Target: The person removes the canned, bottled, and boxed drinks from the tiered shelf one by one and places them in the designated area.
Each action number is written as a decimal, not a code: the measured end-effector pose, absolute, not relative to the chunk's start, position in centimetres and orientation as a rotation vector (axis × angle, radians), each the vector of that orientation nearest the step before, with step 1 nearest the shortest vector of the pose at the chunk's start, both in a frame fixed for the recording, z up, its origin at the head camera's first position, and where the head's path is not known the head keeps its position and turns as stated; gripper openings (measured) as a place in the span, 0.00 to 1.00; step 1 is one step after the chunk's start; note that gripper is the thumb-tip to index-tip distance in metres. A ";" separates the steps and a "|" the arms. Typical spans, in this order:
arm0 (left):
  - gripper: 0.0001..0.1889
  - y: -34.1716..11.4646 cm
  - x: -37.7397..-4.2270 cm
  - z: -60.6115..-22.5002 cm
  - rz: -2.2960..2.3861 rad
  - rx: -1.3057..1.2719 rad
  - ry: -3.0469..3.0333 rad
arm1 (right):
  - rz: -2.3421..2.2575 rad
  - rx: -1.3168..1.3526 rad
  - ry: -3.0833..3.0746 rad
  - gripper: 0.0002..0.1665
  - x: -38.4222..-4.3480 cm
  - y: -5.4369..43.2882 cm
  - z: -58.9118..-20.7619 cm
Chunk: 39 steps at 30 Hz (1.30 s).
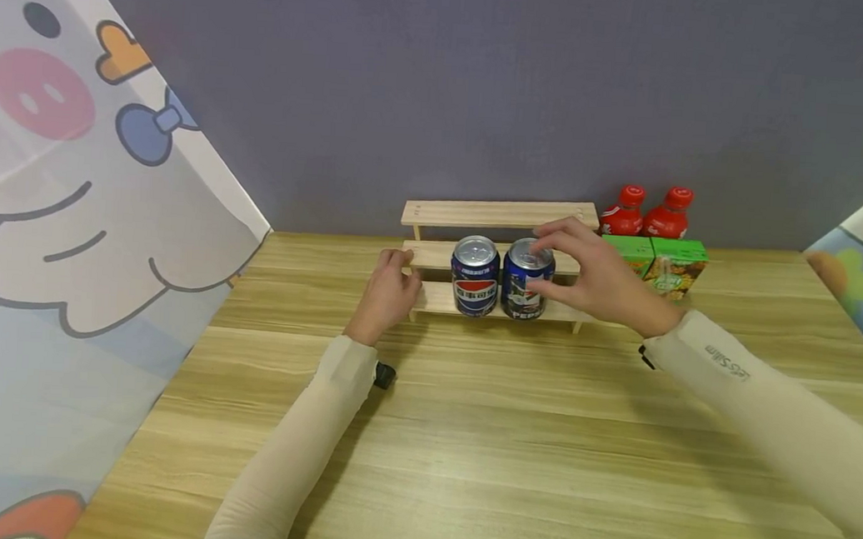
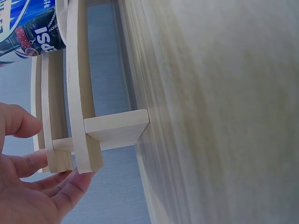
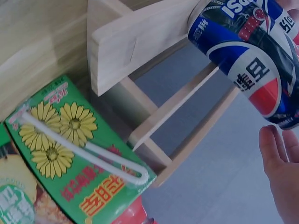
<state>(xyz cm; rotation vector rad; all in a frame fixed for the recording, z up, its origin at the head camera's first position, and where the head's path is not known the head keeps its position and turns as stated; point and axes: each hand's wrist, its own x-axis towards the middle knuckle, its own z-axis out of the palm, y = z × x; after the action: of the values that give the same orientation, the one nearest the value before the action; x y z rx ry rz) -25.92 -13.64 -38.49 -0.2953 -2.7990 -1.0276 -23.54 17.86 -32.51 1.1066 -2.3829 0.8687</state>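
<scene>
Two blue Pepsi cans stand side by side on the front slat of a small stepped wooden rack [image 1: 495,214]. My left hand [image 1: 387,293] is at the rack's left end; in the left wrist view its fingertips [image 2: 77,179] touch the slat ends, with the thumb held apart. My right hand [image 1: 597,273] arches over the right can [image 1: 525,297], its thumb at the front and fingers by the lid. The right wrist view shows straight fingertips [image 3: 268,133] right at that can's top edge. The left can [image 1: 475,285] stands between the two hands, nearer the right one.
Green juice boxes [image 1: 676,253], one with a white straw [image 3: 88,149], stand right of the rack. Behind them are two red bottles [image 1: 666,219]. A grey wall [image 1: 490,81] rises behind the wooden table [image 1: 509,450], with a cartoon-printed panel [image 1: 66,236] at the left.
</scene>
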 end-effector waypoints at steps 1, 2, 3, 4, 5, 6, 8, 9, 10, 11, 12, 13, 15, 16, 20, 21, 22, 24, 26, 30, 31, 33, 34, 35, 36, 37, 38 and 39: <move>0.21 -13.6 -25.9 -38.5 -1.026 -0.295 -2.798 | 0.876 1.105 -2.386 0.23 -23.6 17.7 -32.6; 0.21 -13.6 -25.9 -38.5 -1.029 -0.295 -2.798 | 0.878 1.101 -2.386 0.23 -23.7 17.6 -32.7; 0.21 -13.6 -25.9 -38.5 -1.030 -0.296 -2.798 | 0.880 1.098 -2.386 0.23 -23.7 17.6 -32.8; 0.20 -13.6 -25.9 -38.5 -1.034 -0.297 -2.796 | 0.881 1.094 -2.387 0.22 -23.8 17.5 -32.9; 0.21 -13.7 -25.9 -38.5 -1.037 -0.298 -2.795 | 0.883 1.091 -2.385 0.22 -23.8 17.4 -33.0; 0.21 -13.6 -25.8 -38.5 -1.039 -0.300 -2.794 | 0.888 1.088 -2.382 0.22 -23.9 17.3 -33.1; 0.20 -13.7 -25.8 -38.5 -1.048 -0.306 -2.790 | 0.893 1.070 -2.382 0.22 -23.9 17.2 -33.2; 0.20 -13.7 -25.8 -38.4 -1.053 -0.310 -2.786 | 0.899 1.061 -2.384 0.22 -23.9 17.2 -33.2; 0.20 -13.7 -25.8 -38.4 -1.055 -0.313 -2.784 | 0.904 1.051 -2.384 0.22 -23.9 17.2 -33.2; 0.20 -13.7 -25.8 -38.4 -1.058 -0.316 -2.782 | 0.906 1.041 -2.385 0.22 -23.9 17.2 -33.2; 0.20 -13.6 -25.8 -38.3 -1.063 -0.319 -2.780 | 0.906 1.030 -2.387 0.22 -23.9 17.2 -33.3; 0.20 -13.7 -25.8 -38.3 -1.067 -0.320 -2.780 | 0.906 1.019 -2.390 0.23 -23.9 17.2 -33.3; 0.20 -13.7 -25.8 -38.3 -1.068 -0.319 -2.783 | 0.913 1.005 -2.394 0.23 -23.9 17.1 -33.4; 0.20 -13.7 -25.8 -38.3 -1.066 -0.318 -2.784 | 0.918 0.999 -2.398 0.24 -23.8 17.0 -33.4; 0.20 -13.7 -25.8 -38.4 -1.059 -0.317 -2.786 | 0.939 0.985 -2.402 0.24 -23.7 16.8 -33.6; 0.20 -13.7 -25.8 -38.4 -1.059 -0.317 -2.785 | 0.938 0.981 -2.398 0.24 -23.7 16.7 -33.6; 0.20 -13.7 -25.8 -38.4 -1.058 -0.320 -2.784 | 0.933 0.979 -2.391 0.25 -23.7 16.7 -33.6; 0.20 -13.7 -25.8 -38.4 -1.063 -0.322 -2.783 | 0.924 0.979 -2.376 0.25 -23.7 16.7 -33.7; 0.20 -13.7 -25.7 -38.4 -1.069 -0.323 -2.786 | 0.922 0.980 -2.364 0.25 -23.6 16.8 -33.7; 0.20 -13.7 -25.7 -38.4 -1.076 -0.320 -2.790 | 0.957 0.968 -2.350 0.26 -23.3 17.4 -33.7; 0.20 -13.7 -25.7 -38.4 -1.074 -0.321 -2.789 | 0.968 0.958 -2.350 0.26 -23.2 17.6 -33.6; 0.20 -13.7 -25.8 -38.4 -1.069 -0.320 -2.786 | 0.978 0.925 -2.357 0.26 -23.0 18.2 -33.3; 0.20 -13.7 -25.8 -38.4 -1.067 -0.322 -2.785 | 0.967 0.906 -2.362 0.27 -22.9 18.6 -33.2; 0.21 -13.7 -25.8 -38.4 -1.065 -0.324 -2.785 | 0.953 0.890 -2.364 0.27 -22.9 18.9 -33.1; 0.21 -13.7 -25.9 -38.4 -1.062 -0.323 -2.786 | 0.937 0.873 -2.365 0.28 -22.8 19.3 -33.0; 0.21 -13.7 -25.9 -38.4 -1.062 -0.323 -2.787 | 0.913 0.857 -2.364 0.28 -22.7 19.7 -32.9; 0.21 -13.7 -25.9 -38.4 -1.062 -0.322 -2.789 | 0.894 0.842 -2.361 0.28 -22.6 20.2 -32.8; 0.21 -13.8 -25.9 -38.4 -1.064 -0.322 -2.789 | 0.881 0.830 -2.355 0.29 -22.5 20.6 -32.7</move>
<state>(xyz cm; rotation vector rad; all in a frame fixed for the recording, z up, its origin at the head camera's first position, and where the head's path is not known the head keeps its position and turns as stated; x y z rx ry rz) -25.90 -13.76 -38.43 -0.3223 -2.7892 -1.0636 -22.47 20.60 -32.68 0.8301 -2.3548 0.8814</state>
